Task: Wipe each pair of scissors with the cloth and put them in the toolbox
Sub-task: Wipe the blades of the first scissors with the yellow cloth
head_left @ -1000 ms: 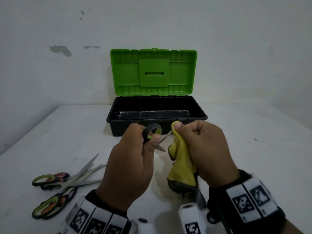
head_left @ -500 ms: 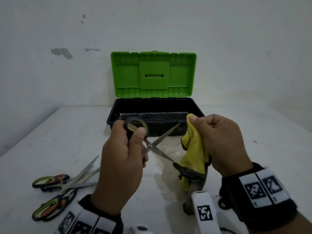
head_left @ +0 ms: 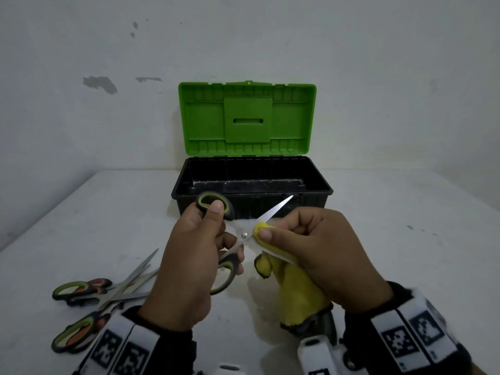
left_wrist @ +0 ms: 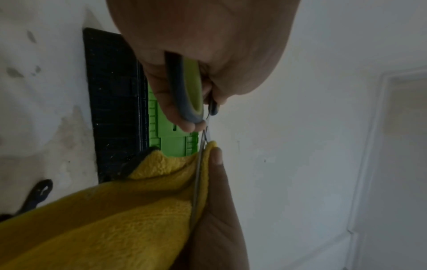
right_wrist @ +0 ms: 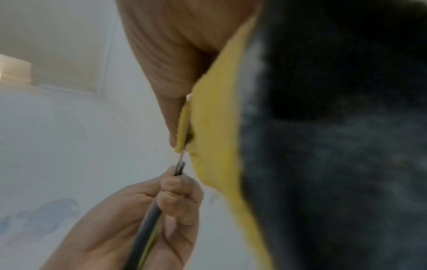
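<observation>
Cloth (head_left: 295,290) now pinched onto scissors (head_left: 244,235) blade by right hand (head_left: 319,255), left hand (head_left: 186,266) fingers gripping handles

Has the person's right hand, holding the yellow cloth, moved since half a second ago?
Yes. Against the toolbox, the right hand has come left, and its cloth now pinches a blade of the held scissors near the pivot.

In the head view, the right hand (head_left: 319,255) and the yellow cloth (head_left: 295,290) cover most of the lower blade of the held scissors (head_left: 244,235). The left hand (head_left: 186,269) hides part of the handles. The right wrist view is blurred, its right side filled by dark, indistinct cloth. The spare scissors (head_left: 94,296) on the bench (head_left: 405,266) overlap, so their number is unclear.
</observation>
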`<state>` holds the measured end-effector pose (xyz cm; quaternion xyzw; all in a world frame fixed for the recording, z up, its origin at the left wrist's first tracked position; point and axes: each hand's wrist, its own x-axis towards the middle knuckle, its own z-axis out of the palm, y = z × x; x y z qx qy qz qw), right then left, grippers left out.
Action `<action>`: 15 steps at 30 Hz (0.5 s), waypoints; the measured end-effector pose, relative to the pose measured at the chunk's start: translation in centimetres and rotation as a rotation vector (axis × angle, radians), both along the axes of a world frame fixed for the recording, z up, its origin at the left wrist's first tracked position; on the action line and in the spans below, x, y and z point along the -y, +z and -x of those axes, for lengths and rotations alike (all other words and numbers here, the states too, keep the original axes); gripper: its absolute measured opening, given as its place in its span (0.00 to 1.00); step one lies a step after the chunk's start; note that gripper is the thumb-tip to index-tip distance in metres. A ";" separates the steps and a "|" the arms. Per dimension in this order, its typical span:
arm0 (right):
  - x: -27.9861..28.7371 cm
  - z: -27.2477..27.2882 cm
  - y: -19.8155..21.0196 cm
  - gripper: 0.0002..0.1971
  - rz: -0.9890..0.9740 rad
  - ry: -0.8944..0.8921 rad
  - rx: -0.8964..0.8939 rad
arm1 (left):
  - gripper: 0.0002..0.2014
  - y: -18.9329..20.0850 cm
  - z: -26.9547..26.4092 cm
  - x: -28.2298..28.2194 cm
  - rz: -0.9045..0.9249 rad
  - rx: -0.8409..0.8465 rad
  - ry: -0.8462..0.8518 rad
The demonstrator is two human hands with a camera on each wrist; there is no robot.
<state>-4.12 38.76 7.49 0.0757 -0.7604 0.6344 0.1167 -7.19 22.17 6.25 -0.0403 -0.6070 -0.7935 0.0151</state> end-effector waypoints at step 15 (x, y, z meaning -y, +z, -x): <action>-0.4 -0.2 0.9 0.11 0.052 -0.133 0.034 | 0.11 0.4 -0.3 0.2 -0.072 0.063 -0.058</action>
